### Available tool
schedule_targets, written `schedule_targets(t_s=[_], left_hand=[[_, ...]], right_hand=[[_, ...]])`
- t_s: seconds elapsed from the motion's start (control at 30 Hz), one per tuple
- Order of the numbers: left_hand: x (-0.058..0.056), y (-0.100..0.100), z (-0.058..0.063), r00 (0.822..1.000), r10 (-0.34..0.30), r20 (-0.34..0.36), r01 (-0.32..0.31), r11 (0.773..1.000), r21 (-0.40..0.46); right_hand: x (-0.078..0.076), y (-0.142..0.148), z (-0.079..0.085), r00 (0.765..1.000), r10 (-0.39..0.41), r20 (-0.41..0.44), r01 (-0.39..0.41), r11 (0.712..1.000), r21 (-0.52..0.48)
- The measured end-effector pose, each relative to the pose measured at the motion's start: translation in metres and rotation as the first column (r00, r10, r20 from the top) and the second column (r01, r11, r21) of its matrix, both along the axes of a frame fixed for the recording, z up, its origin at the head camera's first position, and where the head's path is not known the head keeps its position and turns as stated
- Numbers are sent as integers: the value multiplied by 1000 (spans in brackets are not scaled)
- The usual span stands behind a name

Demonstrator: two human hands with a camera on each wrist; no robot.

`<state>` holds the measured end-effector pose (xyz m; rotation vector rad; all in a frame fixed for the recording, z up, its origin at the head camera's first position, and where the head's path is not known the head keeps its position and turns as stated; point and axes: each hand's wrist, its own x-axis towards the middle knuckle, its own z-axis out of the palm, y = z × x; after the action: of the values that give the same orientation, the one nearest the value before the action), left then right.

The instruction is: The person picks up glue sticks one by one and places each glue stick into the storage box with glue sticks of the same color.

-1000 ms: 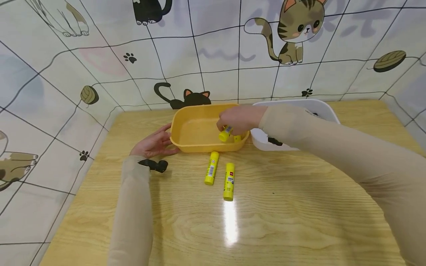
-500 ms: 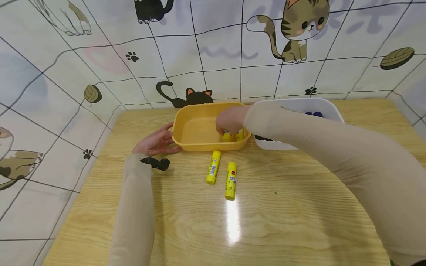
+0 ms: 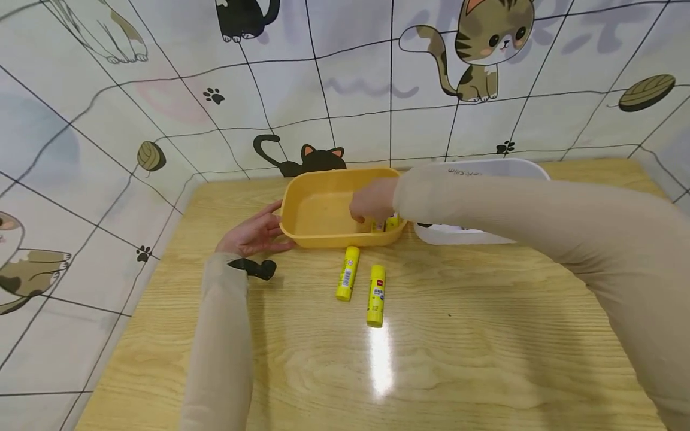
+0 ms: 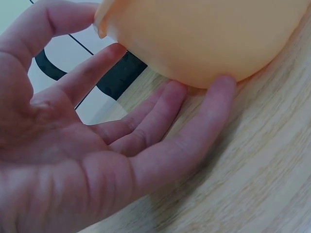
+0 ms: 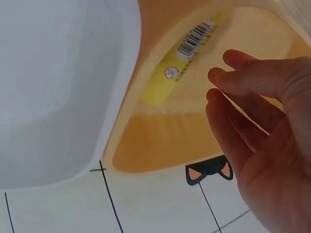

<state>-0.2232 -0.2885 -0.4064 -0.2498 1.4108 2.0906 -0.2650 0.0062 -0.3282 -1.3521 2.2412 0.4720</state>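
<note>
My left hand (image 3: 253, 233) is at the left end of a yellow plastic tub (image 3: 339, 240). In the left wrist view, its spread fingers touch the tub's outer wall and rim. My right hand (image 3: 373, 200) reaches over the rim into the tub's right part. Seen from the right wrist, its fingers (image 5: 228, 124) are loosely bent with nothing between them. Beside them a yellow glue stick (image 5: 180, 63) lies along the tub's end; in the head view, two glue sticks show partly under the hand. On the table in front lie two more, a left glue stick (image 3: 348, 273) and a right glue stick (image 3: 376, 296).
Against the tub's right end stands a white plastic bin (image 3: 463, 235), partly covered by the right sleeve (image 3: 517, 197). A cat-patterned wall covering (image 3: 350, 90) rises behind the wooden table (image 3: 458, 359).
The right hand lowered a glue stick into the tub's right end and let go of it. My left hand stays against the tub; the two glue sticks on the table have not moved.
</note>
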Motion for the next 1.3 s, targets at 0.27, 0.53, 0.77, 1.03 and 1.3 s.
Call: schedule_targets(t_s=[0.27, 0.53, 0.77, 1.03, 1.3], left_hand=[[1, 1, 2, 1000, 22, 11, -23, 1000, 1], [-1, 2, 1, 1000, 21, 0, -21, 1000, 1], [1, 3, 1, 1000, 0, -11, 0, 1000, -15], [3, 3, 1, 1000, 10, 6, -10, 1000, -18], [1, 4, 0, 1000, -3, 0, 3, 1000, -8]], right_hand=[[22, 10, 28, 998, 41, -53, -42, 999, -32], [52, 16, 53, 986, 128, -103, -133, 990, -49], [68, 21, 62, 989, 107, -106, -116, 990, -85], [92, 24, 51, 930, 262, -257, -284, 957, -52], [110, 26, 29, 906, 347, -243, -365, 930, -32]])
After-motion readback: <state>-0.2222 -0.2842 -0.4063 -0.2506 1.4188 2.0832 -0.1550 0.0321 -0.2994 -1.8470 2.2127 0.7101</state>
